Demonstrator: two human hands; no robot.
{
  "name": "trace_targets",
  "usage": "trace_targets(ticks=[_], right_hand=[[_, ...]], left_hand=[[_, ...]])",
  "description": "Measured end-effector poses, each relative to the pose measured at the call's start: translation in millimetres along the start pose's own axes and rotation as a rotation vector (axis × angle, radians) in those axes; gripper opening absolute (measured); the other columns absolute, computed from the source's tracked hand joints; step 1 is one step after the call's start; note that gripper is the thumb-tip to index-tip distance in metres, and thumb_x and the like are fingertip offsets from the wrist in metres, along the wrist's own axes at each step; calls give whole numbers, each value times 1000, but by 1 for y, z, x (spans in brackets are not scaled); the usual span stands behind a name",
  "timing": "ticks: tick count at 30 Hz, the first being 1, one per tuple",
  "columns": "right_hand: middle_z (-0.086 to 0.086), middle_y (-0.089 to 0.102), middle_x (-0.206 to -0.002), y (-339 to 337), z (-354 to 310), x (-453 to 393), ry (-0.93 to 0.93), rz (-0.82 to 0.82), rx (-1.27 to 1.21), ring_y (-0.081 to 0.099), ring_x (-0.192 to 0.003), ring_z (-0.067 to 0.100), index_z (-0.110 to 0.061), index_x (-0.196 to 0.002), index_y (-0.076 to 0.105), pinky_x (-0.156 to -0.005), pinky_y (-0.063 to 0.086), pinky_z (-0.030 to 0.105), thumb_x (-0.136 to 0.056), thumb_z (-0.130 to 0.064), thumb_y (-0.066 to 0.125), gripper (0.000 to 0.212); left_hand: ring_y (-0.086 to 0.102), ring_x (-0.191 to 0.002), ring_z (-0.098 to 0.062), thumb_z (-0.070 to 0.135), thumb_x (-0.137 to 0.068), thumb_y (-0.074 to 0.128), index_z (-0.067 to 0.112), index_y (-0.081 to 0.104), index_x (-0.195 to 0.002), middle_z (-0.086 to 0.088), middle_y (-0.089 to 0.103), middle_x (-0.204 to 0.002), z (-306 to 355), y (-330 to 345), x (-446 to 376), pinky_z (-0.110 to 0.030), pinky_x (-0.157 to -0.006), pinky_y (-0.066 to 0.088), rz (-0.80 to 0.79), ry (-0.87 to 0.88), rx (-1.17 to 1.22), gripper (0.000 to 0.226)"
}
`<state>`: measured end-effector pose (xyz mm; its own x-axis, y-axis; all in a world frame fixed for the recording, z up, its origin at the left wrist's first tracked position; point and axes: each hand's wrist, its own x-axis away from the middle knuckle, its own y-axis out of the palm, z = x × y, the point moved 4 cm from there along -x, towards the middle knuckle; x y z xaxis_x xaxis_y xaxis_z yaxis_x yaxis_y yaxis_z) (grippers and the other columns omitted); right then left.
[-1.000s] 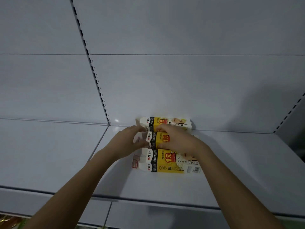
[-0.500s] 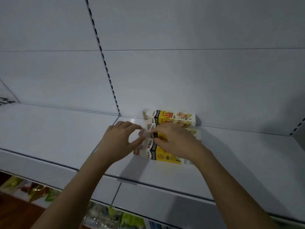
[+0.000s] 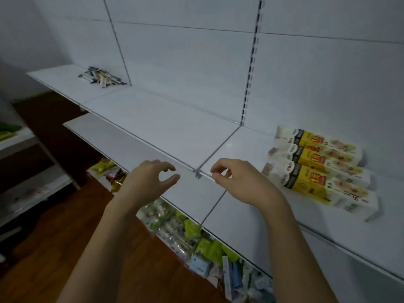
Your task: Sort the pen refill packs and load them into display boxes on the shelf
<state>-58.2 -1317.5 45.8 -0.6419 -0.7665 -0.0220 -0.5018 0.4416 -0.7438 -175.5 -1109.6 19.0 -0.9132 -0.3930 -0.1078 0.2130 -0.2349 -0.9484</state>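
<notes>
Three yellow-white display boxes [image 3: 321,169] side by side on shelf [image 3: 166,123]; loose refill packs [image 3: 101,77] piled far left.

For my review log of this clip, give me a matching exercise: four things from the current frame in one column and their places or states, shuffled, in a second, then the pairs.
Things
1. display boxes
2. loose refill packs
3. left hand
4. snack packets

Places or states
A. piled on the far left of the shelf
B. on the level below the shelf
C. three side by side on the right of the shelf
D. empty, fingers loosely curled

Pairs: 1-C, 2-A, 3-D, 4-B
</notes>
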Motion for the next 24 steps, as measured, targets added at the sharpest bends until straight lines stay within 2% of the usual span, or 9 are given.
trace_targets(ticks=[4,7,9,12,14,18,21,24], right_hand=[[-24,57,-88,61,-41,-32,17,-45,-16,55,-83,3,-29,-104,66,-71,41,22,-96,-31,58,12],[-21,61,-98,111,-77,-59,4,-75,-7,55,-84,1,-30,-105,65,-70,42,18,-96,-32,58,12],[-15,64,-105,149,-103,-77,-5,-112,8,56,-85,3,-29,-107,65,-75,46,23,-96,-32,58,14],[-12,63,-109,201,-141,-102,-2,-238,43,59,-89,10,-29,-108,65,-86,51,34,-96,-34,57,15],[-12,62,-108,227,-163,-119,-5,-310,56,60,-87,9,-29,-106,65,-82,51,32,-97,-33,56,13],[-9,62,-112,268,-191,-172,-20,-360,77,58,-90,7,-26,-115,64,-76,45,27,-97,-31,56,20],[-6,61,-115,299,-203,-220,0,-465,102,58,-90,10,-26,-121,61,-71,44,25,-97,-34,56,26],[0,60,-120,320,-224,-278,19,-553,117,59,-97,14,-23,-127,58,-74,44,27,-97,-37,57,33]], left_hand=[[59,-96,-6,71,-85,44,34,62,-119,13,63,-112,-98,-26,43,-38,-82,55,5,-152,126,53],[56,-89,0,57,-92,53,29,63,-117,14,61,-107,-173,-45,85,-25,-72,51,76,-309,212,38],[54,-94,-4,53,-93,55,30,62,-120,12,59,-111,-220,-47,113,-21,-70,45,87,-419,235,36],[55,-108,-12,52,-93,54,30,61,-123,5,60,-123,-282,-47,145,-30,-82,51,45,-574,262,38],[54,-114,-15,48,-94,56,28,60,-126,4,59,-127,-316,-50,154,-34,-89,51,17,-663,285,38],[55,-116,-17,44,-97,53,28,57,-130,2,58,-130,-371,-51,132,-31,-86,51,38,-756,272,36],[54,-118,-17,45,-98,52,31,53,-133,4,57,-134,-408,-41,92,-26,-84,47,-55,-761,303,38],[52,-123,-19,46,-97,52,30,48,-139,3,53,-138,-450,-54,58,-27,-89,44,-171,-778,323,45]])
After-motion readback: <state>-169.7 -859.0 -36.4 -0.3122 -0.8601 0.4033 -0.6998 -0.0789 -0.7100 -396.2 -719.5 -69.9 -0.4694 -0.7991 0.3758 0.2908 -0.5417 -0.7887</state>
